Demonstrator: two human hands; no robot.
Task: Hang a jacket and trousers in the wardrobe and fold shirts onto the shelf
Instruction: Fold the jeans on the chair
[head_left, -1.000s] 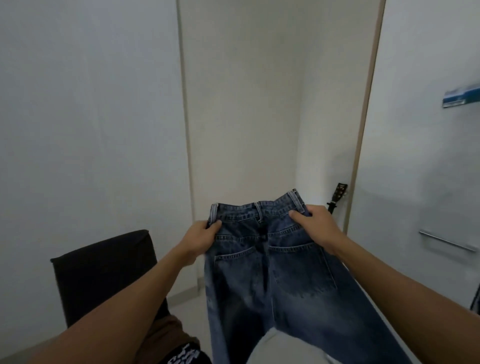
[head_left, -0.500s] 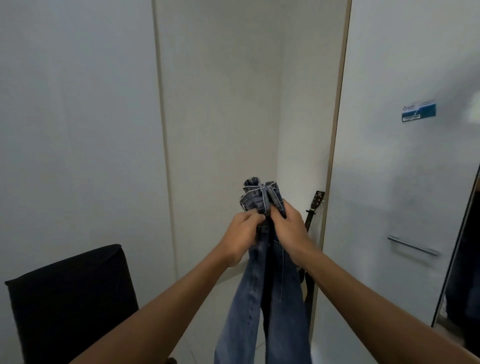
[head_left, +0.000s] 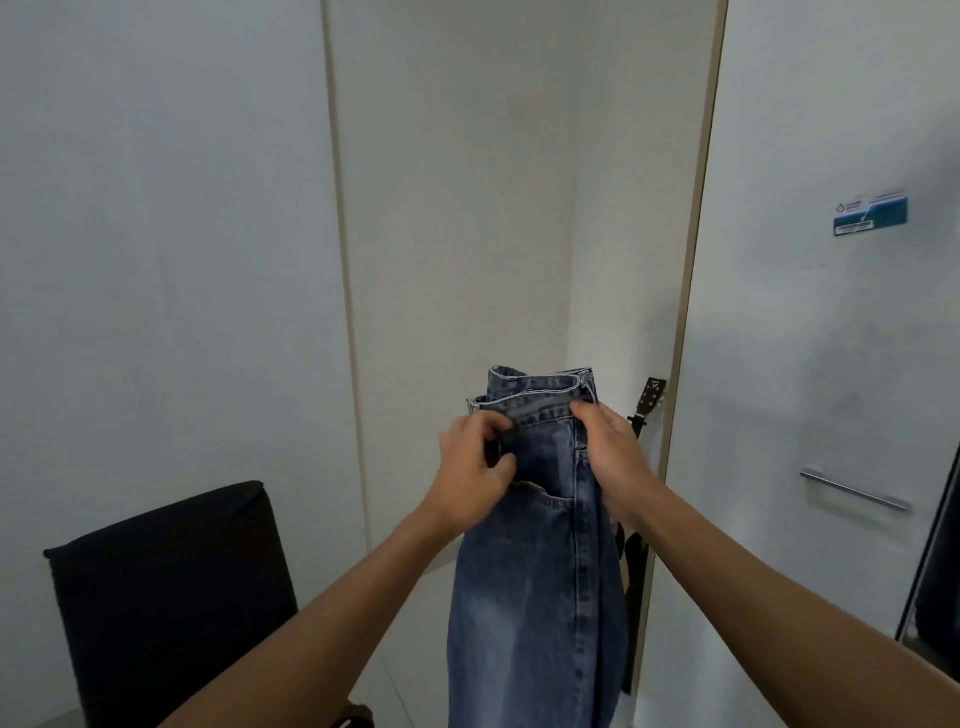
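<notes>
Blue denim trousers hang in front of me, folded lengthwise with the legs together and the waistband at the top. My left hand pinches the left side of the waistband with curled fingers. My right hand grips the right side, fingers wrapped over the seam. The trouser legs run down out of the frame. The white wardrobe door with a metal bar handle stands to the right, and a dark gap of the wardrobe interior shows at the far right edge.
A black chair back stands at the lower left against the white wall. A guitar headstock and strap lean in the corner behind the trousers. A blue and white sticker is on the wardrobe door.
My hands brought the two sides of the waistband together, folding the spread trousers in half lengthwise. Then they moved slightly apart along the folded waistband. The view swung right toward the wardrobe.
</notes>
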